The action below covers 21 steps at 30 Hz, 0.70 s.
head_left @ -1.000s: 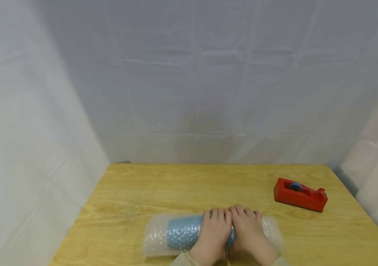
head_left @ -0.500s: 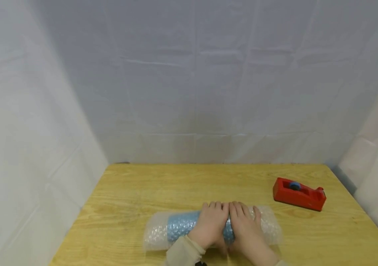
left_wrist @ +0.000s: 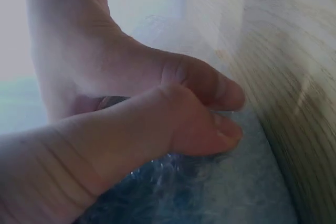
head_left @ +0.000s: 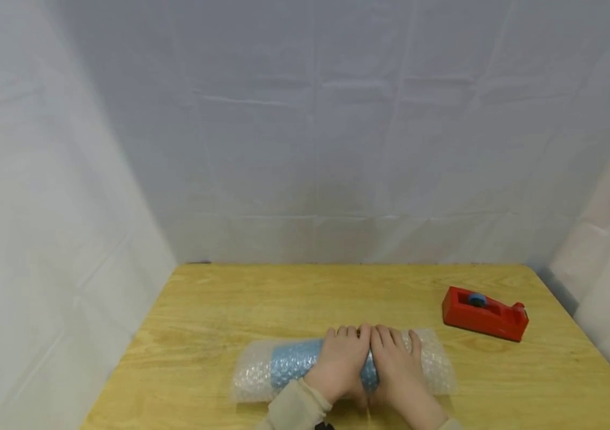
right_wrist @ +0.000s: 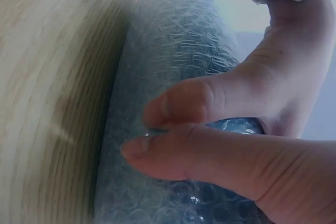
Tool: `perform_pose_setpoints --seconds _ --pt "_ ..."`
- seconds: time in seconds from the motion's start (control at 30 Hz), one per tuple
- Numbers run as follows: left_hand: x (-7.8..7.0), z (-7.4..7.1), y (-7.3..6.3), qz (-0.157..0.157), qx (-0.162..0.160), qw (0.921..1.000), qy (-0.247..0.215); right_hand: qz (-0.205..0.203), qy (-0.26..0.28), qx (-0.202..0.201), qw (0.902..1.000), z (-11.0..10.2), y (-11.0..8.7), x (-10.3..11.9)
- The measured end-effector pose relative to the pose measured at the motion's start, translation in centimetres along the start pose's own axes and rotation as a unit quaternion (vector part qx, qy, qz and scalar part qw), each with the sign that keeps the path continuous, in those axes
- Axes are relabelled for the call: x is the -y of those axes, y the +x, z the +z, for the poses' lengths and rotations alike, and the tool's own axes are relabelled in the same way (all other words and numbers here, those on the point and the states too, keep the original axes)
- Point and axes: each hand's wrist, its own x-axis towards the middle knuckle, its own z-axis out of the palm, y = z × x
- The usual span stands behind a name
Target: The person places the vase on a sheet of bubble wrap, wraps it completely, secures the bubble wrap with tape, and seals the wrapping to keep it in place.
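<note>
A blue thing rolled up in clear bubble wrap lies crosswise on the wooden table. The bubble-wrap roll is long and rounded, and its clear ends stick out past the blue part. My left hand grips its middle, fingers over the top. Right beside it, my right hand holds the roll the same way. Both thumbs press the near side close together; the left thumb shows in the left wrist view and the right thumb in the right wrist view. What the blue thing is, I cannot tell.
A red tape dispenser with a blue-cored roll stands at the right of the wooden table. White sheeting hangs behind the table and along both sides.
Both hands and the bubble-wrap roll have shifted slightly away from me, mostly in the first half second. The left wrist has turned, showing more sleeve. The tape dispenser has stayed put.
</note>
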Motion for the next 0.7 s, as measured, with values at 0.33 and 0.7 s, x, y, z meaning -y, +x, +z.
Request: perform_pose_setpoints --seconds 0.33,0.7 --pt "-1.0 0.6 -1.1 -0.031 -0.071 0.9952 0.060 -0.012 0.000 0.004 0.9999 -0.1 0.8 -0.7" --pt "-1.8 1.7 -0.9 -0.054 -0.128 0.9824 0.126 -0.016 0.006 0.031 0.9994 -0.6 1.9 -0.9"
